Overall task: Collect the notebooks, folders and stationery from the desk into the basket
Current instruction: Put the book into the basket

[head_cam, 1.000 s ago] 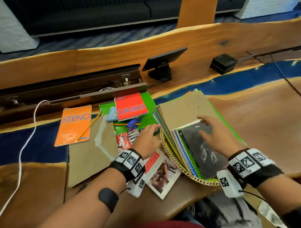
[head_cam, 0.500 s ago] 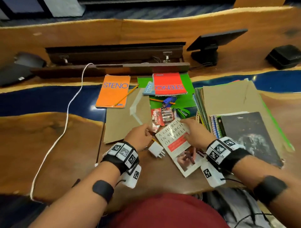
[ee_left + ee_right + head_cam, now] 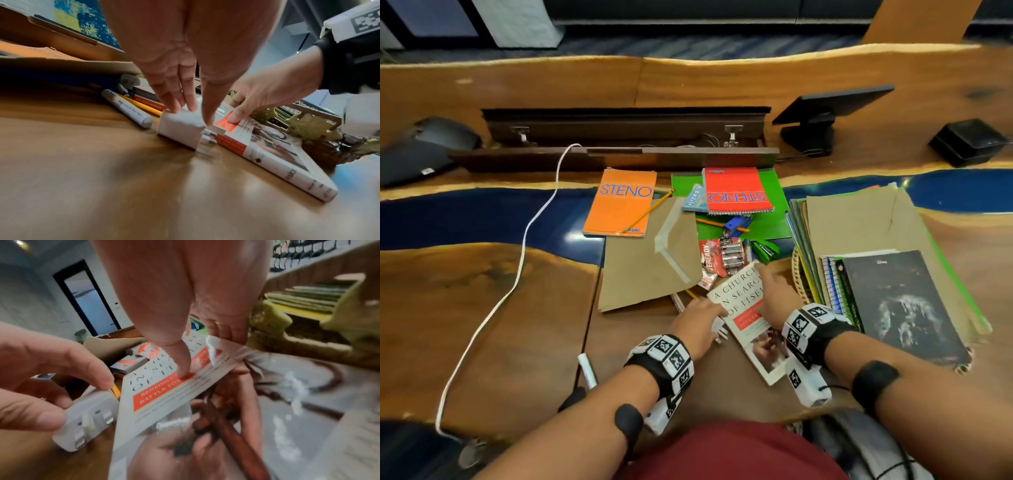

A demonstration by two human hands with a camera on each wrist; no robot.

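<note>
A white paperback book (image 3: 743,301) lies on the wooden desk just left of the woven basket (image 3: 798,277), which holds a stack of notebooks and folders. My right hand (image 3: 770,287) grips the book's basket-side edge, thumb (image 3: 183,369) pressing on the cover and fingers (image 3: 226,332) over the edge. My left hand (image 3: 717,317) pinches a white plug adapter (image 3: 180,129) lying against the book's left edge (image 3: 123,402). Further back lie an orange steno pad (image 3: 621,202), a red steno pad (image 3: 736,190), a green folder (image 3: 774,222) and a brown envelope (image 3: 647,263).
A battery pack (image 3: 722,255), green stapler (image 3: 767,250), pencils and a white marker (image 3: 127,108) lie around the book. Another marker (image 3: 588,370) sits near the desk's front edge. A white cable (image 3: 524,240) runs down the left. A monitor (image 3: 822,113) stands behind.
My right hand left the notebooks in the basket and came to the book. My left hand moved toward me onto the plug adapter. The head view swung left and down.
</note>
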